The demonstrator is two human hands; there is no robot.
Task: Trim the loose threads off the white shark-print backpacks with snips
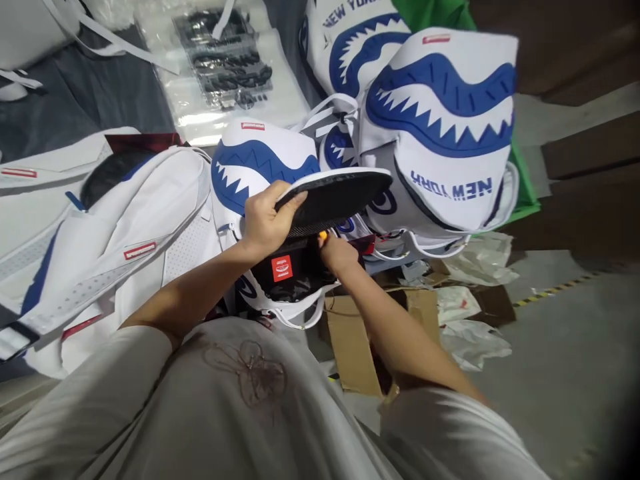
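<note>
A white backpack with a blue shark-mouth print lies open in front of me. My left hand grips the edge of its raised flap, whose black mesh underside faces me. My right hand reaches under the flap into the dark interior, where a red label shows. Its fingers are curled around something small and yellow-orange that I cannot make out.
More white and blue shark-print backpacks marked NEW YORK are stacked at the right on a green sheet. Another white bag lies at the left. A plastic packet of black parts sits behind. A cardboard box and crumpled plastic lie on the floor.
</note>
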